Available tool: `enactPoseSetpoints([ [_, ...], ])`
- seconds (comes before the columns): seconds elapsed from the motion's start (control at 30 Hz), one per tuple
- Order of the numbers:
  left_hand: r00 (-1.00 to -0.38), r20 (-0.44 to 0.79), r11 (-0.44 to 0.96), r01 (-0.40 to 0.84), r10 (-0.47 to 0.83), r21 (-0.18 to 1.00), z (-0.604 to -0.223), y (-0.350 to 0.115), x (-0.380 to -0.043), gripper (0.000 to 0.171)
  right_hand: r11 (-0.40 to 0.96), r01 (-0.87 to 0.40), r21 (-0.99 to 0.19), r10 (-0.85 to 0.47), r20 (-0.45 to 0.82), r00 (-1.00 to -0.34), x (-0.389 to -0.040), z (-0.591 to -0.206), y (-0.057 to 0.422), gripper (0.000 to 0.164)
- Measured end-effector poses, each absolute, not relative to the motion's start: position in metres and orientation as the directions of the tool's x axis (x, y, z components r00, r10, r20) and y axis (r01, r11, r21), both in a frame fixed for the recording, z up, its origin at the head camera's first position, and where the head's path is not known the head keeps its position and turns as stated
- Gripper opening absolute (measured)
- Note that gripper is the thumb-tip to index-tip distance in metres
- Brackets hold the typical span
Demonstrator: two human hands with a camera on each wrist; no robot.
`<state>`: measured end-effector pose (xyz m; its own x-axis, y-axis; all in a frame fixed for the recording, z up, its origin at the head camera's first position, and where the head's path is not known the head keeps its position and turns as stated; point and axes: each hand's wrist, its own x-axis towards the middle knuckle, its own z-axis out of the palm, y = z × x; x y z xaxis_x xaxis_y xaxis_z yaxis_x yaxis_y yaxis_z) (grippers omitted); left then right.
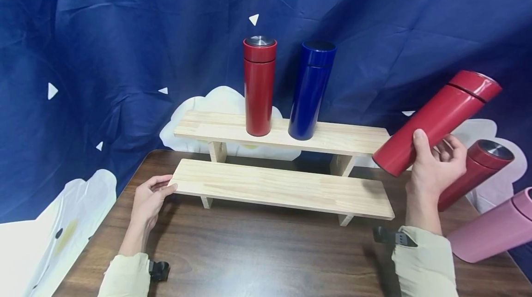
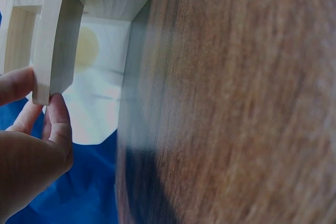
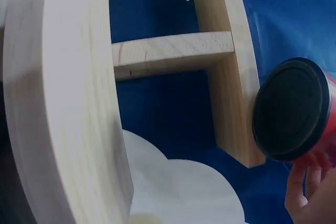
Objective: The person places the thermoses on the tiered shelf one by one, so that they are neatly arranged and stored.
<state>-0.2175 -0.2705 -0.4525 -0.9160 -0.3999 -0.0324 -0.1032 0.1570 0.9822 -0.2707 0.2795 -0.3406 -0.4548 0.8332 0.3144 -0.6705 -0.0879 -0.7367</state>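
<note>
My right hand (image 1: 436,167) grips a red thermos flask (image 1: 436,121) round its lower half. The flask is tilted, lid up and to the right, with its base near the right end of the upper shelf. Its dark round base (image 3: 291,109) shows in the right wrist view. With thumb and fingers my left hand (image 1: 150,199) pinches the left end of the lower wooden shelf (image 1: 282,188). The left wrist view shows the fingers (image 2: 60,121) at the board's edge. On the upper shelf (image 1: 199,124) stand another red flask (image 1: 259,89) and a blue flask (image 1: 311,91).
Right of the stand, a dark red flask (image 1: 474,172) and a pink flask (image 1: 494,227) stand on the brown wooden table (image 1: 249,251), the dark red one partly behind my right hand. A blue cloth (image 1: 124,33) with white shapes hangs behind.
</note>
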Motion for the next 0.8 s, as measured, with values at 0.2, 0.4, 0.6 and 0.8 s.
enactPoseSetpoints([
  [0.2, -0.916, -0.033, 0.157, -0.103, -0.399, 0.982, -0.452, -0.271, -0.218, 0.042, -0.116, -0.693, -0.711, 0.819, 0.326, -0.472, -0.271, -0.337, 0.271, 0.043],
  [0.4, -0.913, -0.038, 0.156, -0.11, -0.406, 0.982, -0.451, -0.27, -0.217, 0.042, -0.129, -0.71, -0.692, 0.805, 0.345, -0.483, -0.275, -0.332, 0.263, 0.044],
  [0.6, -0.914, -0.039, 0.156, -0.11, -0.404, 0.982, -0.451, -0.27, -0.217, 0.042, -0.133, -0.723, -0.678, 0.802, 0.355, -0.481, -0.279, -0.329, 0.256, 0.046],
  [0.8, -0.916, -0.041, 0.156, -0.112, -0.4, 0.981, -0.451, -0.271, -0.217, 0.044, -0.139, -0.722, -0.677, 0.792, 0.361, -0.491, -0.283, -0.326, 0.249, 0.049],
])
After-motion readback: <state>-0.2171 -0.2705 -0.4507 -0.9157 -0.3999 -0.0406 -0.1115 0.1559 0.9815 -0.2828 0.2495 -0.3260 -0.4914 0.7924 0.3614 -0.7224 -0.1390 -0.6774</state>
